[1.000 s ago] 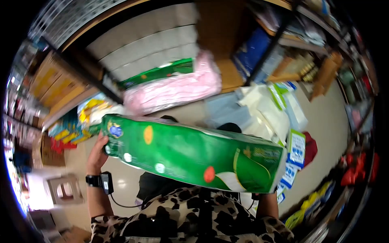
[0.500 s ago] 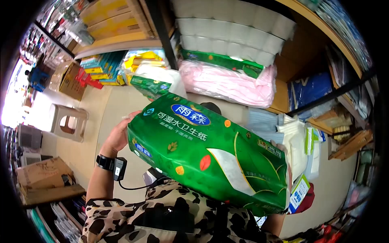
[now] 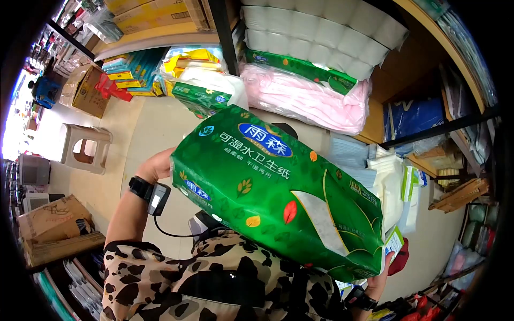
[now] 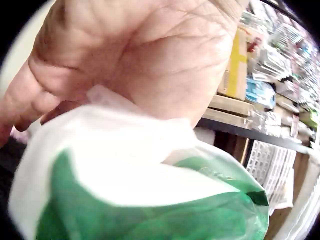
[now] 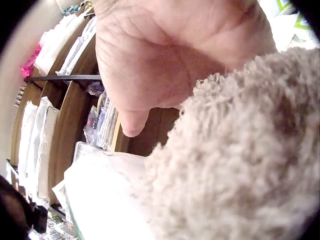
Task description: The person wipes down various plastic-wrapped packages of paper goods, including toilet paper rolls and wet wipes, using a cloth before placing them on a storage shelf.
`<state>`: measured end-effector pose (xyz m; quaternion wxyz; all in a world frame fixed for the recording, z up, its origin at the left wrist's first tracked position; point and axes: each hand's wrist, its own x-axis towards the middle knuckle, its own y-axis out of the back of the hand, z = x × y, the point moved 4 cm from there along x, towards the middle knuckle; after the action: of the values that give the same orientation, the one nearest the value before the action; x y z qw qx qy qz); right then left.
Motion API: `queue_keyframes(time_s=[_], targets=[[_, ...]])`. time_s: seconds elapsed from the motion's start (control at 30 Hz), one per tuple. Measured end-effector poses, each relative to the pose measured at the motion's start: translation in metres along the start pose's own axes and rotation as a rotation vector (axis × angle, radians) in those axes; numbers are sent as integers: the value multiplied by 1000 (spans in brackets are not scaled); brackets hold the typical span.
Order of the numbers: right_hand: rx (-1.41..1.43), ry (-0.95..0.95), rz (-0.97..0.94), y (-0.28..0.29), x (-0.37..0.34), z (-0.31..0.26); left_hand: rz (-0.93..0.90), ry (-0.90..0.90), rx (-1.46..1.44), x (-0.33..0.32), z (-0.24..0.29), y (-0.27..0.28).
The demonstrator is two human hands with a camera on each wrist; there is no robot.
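Observation:
A long green pack of toilet paper (image 3: 278,198) lies slantwise across the front of the body, its printed top facing up. My left hand (image 3: 159,163) grips its left end; in the left wrist view the palm (image 4: 135,55) lies close against the crumpled white and green wrapping (image 4: 150,210). My right hand (image 3: 383,275) holds the lower right end, fingertips at the edge. In the right wrist view, a fluffy beige thing (image 5: 240,155) sits before the right palm (image 5: 170,55), beside a bright white surface (image 5: 110,195). The right fingers are mostly hidden there.
White toilet rolls (image 3: 321,32), another green pack (image 3: 300,67) and a pink plastic-wrapped bundle (image 3: 305,99) fill the low shelf ahead. A green and white pack (image 3: 203,96) stands beyond the left end. A beige stool (image 3: 85,147) and cardboard boxes (image 3: 56,224) are at left.
The pack has rolled so its printed top faces up, and it now slants more, left end farther away. The head view has swung left. The right hand has come into sight at the pack's end.

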<state>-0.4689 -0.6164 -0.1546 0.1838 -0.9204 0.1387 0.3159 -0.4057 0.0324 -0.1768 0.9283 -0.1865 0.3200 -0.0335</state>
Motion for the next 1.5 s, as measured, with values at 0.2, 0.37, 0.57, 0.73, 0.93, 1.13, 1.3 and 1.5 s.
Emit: queue_keyframes(time_s=[0.2, 0.37, 0.57, 0.73, 0.93, 1.13, 1.3, 1.5], targets=[[-27, -104, -77, -5, 14, -3, -52, -75, -223, -1, -21, 0], [-145, -78, -143, -17, 19, -9, 40, -225, -196, -5, 2, -29], [-31, 109, -233, -38, 33, -1, -170, -702, 66, -40, 111, -80], [-84, 371, -452, -119, 46, -38, 127, -874, 288, -82, 232, -88], [69, 514, -588, -211, 86, -57, 515, -1614, 1831, -199, 372, -111], [11, 408, -733, -312, 102, -9, 660, -1555, 1242, -236, 343, -234], [-510, 252, -802, -365, 90, 51, 977, -1668, 1595, -257, 360, -220], [-525, 251, -841, -350, 92, 50, 703, -1386, 1763, -245, 344, -157]])
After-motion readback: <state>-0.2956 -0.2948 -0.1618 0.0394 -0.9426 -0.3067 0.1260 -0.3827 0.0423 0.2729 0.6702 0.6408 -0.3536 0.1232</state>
